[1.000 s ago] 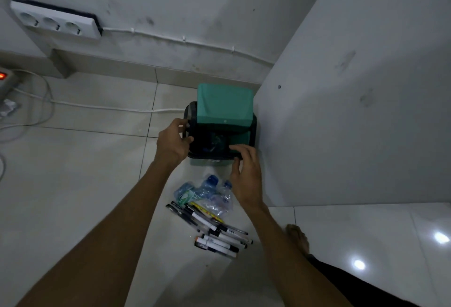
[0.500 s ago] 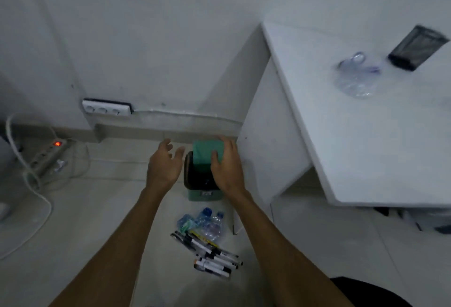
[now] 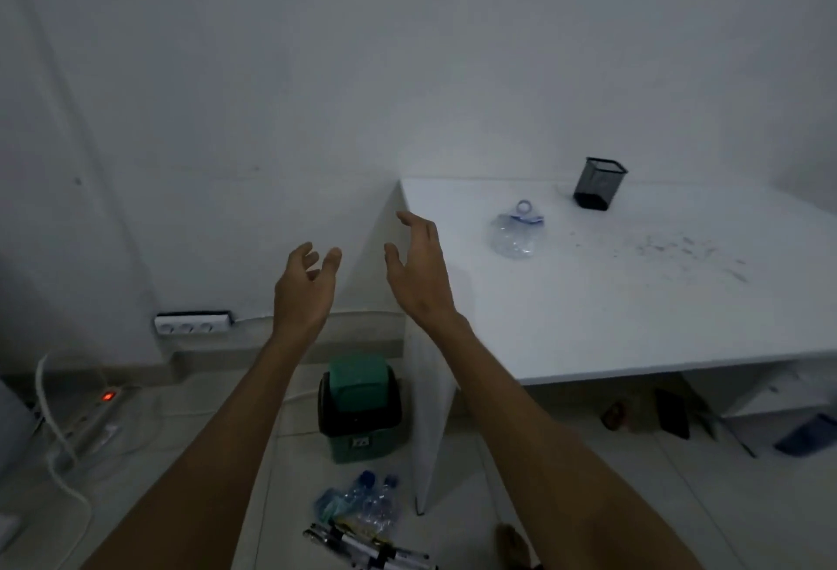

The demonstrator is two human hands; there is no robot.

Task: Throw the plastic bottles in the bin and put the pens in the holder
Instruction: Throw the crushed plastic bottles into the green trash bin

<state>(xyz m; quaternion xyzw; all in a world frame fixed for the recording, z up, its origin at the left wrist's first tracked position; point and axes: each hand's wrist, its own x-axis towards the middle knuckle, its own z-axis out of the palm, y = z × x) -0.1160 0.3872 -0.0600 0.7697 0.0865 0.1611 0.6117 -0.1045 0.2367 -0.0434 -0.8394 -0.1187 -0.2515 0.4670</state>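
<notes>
Both hands are raised in mid-air with fingers spread and loosely curled, holding nothing: the left hand (image 3: 304, 293) at about ten o'clock of the view's centre, the right hand (image 3: 419, 272) just beside it, over the near corner of the white rectangular table (image 3: 589, 320). On the table, at two o'clock from the right hand, a crushed clear plastic bottle with a blue ring cap (image 3: 516, 232) lies well apart from the black mesh pen holder (image 3: 598, 183), which looks empty as far as can be told. Down at six o'clock, on the tiled floor, stands the small green swing-lid bin (image 3: 359, 406); below it lie more crumpled clear bottles with blue caps (image 3: 362, 504) and a heap of black-and-white pens (image 3: 367, 547). By this showing nearly everything is left: the bottles are unbinned and the pens unplaced.
</notes>
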